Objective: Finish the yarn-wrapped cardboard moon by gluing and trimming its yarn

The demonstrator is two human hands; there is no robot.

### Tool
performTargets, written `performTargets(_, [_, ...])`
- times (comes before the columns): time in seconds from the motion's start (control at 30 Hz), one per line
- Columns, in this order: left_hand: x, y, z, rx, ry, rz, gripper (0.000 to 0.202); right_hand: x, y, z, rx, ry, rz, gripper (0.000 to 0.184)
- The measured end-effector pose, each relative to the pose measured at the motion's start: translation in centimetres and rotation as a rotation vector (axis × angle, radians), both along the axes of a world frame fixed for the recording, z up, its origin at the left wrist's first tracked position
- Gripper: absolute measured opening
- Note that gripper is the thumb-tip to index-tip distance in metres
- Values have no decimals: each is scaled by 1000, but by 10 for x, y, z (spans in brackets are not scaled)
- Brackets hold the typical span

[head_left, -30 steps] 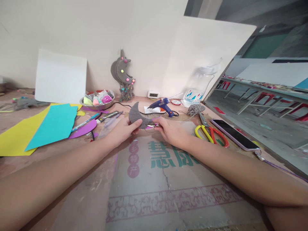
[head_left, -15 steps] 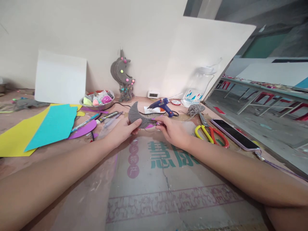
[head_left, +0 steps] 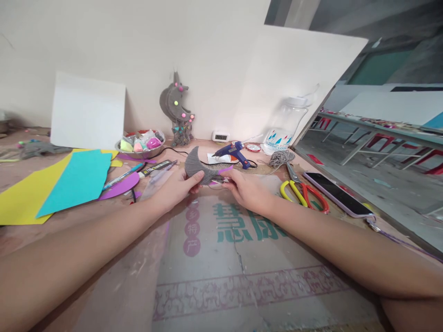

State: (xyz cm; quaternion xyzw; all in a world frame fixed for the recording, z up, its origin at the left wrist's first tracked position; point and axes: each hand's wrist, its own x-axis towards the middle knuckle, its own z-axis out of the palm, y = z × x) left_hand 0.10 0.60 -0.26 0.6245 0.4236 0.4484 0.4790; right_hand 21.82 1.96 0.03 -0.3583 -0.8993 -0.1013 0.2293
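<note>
Where my hands meet: the gray crescent (head_left: 198, 169), wound in yarn, sits just beyond the far part of the printed mat, its purple core showing toward the right end.
Left hand (head_left: 178, 189): my fingers hold the crescent's lower edge, thumb laid across the front.
Right hand (head_left: 249, 191): my fingers draw close together at its right end; I cannot tell what they close on, or how firmly.
Counter (head_left: 17, 236): pinkish and scuffed, with the printed mat (head_left: 207, 258) under wrinkled clear plastic before me.
Left side: a cyan sheet (head_left: 76, 180) overlaps a yellow sheet (head_left: 31, 198); a metal bowl (head_left: 138, 153) of colorful packets stands farther back.
Back: a pale partition (head_left: 221, 60) rises behind a white board (head_left: 88, 110), a moon ornament (head_left: 173, 103), a small clock (head_left: 220, 135), a blue glue gun (head_left: 229, 150) and a clear jar (head_left: 284, 120).
Right side: a yarn ball (head_left: 281, 158), scissors (head_left: 293, 173) and a phone (head_left: 335, 191) lie near one another.
Room: past the partition, red stools (head_left: 380, 138) stand at a long table on a gray floor (head_left: 341, 173).
Hidden: my right fingers cover the crescent's tip.
Cut off: my forearms and the yellow sheet leave the frame.
Unclear: the clock's digits and the clutter on that far table.
</note>
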Motion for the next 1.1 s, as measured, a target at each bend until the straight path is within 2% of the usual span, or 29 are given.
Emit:
performTargets(0.23, [1, -1, 2, -17, 50, 12, 32, 0, 1, 0, -24, -26, -32, 31])
performTargets(0.4, [3, -3, 4, -20, 126, 56, 35, 4, -1, 2, 4, 5, 22, 27])
performTargets(0.53, [7, -4, 9, 8, 64, 49, 34, 5, -12, 12, 124, 133, 164, 25])
performTargets(0.63, [9, -6, 11, -12, 54, 71, 34, -1, -28, 23, 169, 72, 319, 23])
performTargets(0.73, [9, -6, 11, -16, 52, 79, 34, -11, -43, 27, 179, -27, 393, 24])
performTargets(0.93, [7, -4, 8, 5, 52, 93, 31, -19, -45, 21, 199, -173, 404, 33])
performTargets(1.1, [8, -6, 10, 7, 42, 103, 28, -5, -25, 30, 201, -110, 293, 19])
